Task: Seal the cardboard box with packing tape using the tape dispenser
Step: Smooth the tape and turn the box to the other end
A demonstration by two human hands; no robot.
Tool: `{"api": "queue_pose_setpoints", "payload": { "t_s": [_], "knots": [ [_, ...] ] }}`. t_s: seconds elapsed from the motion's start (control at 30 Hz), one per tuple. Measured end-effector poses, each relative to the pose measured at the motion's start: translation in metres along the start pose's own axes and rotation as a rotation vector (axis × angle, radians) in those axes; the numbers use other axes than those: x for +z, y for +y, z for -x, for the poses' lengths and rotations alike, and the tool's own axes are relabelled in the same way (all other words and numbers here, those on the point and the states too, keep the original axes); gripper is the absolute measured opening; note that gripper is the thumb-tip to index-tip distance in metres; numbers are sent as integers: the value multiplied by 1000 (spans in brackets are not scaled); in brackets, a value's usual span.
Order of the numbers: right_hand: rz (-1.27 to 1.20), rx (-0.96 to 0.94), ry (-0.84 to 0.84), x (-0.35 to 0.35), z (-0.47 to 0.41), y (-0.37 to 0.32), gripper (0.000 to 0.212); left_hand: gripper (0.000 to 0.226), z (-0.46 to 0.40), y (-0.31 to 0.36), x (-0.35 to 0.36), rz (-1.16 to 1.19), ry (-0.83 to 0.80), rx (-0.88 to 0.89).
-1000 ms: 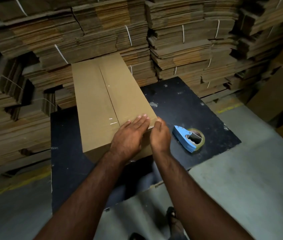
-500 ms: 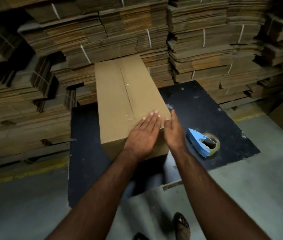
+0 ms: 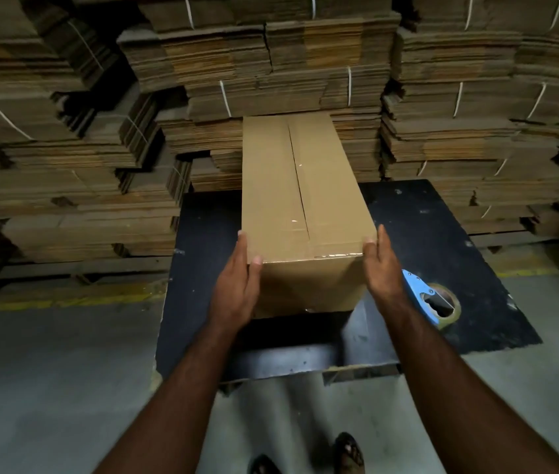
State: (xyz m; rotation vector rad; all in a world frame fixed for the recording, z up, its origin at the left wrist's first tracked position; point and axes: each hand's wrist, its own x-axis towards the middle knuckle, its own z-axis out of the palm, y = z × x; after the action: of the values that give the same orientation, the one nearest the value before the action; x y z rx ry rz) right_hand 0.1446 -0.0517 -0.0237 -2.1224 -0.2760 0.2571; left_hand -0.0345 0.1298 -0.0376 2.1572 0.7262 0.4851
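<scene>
A long brown cardboard box (image 3: 284, 186) lies on the black table (image 3: 425, 227), its closed top flaps covered by a strip of clear tape along the centre seam. My left hand (image 3: 237, 285) presses flat against the box's near left corner, fingers straight. On the near right corner my right hand (image 3: 382, 268) does the same. The blue tape dispenser (image 3: 433, 301) with its brown roll lies on the table just right of my right wrist, held by neither hand.
Tall stacks of bundled flat cardboard (image 3: 271, 70) wall in the table at the back and both sides. Grey concrete floor (image 3: 49, 388) with a yellow line (image 3: 59, 302) lies to the left. My sandalled feet (image 3: 348, 453) stand below the table's near edge.
Both hands left the top of the box near its right edge and spread apart to its two near corners. The view shifted, putting the box nearer the middle.
</scene>
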Motion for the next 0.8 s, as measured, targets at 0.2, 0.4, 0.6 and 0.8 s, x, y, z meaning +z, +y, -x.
{"api": "queue_pose_setpoints", "payload": {
  "t_s": [0.2,0.4,0.6,0.8],
  "knots": [
    [151,4,-43,-18,-18,-22,40,39,-33,11,-28,335,123,-252],
    [320,72,120,-31,-8,-19,31,23,-61,7,-55,-118,164,-309],
    [377,-89,-156,-15,-57,-39,41,39,-106,47,-36,-160,-74,-363],
    [541,-153,-201,-18,-76,-41,69,38,-151,72,-19,-490,-1,-390]
  ]
}}
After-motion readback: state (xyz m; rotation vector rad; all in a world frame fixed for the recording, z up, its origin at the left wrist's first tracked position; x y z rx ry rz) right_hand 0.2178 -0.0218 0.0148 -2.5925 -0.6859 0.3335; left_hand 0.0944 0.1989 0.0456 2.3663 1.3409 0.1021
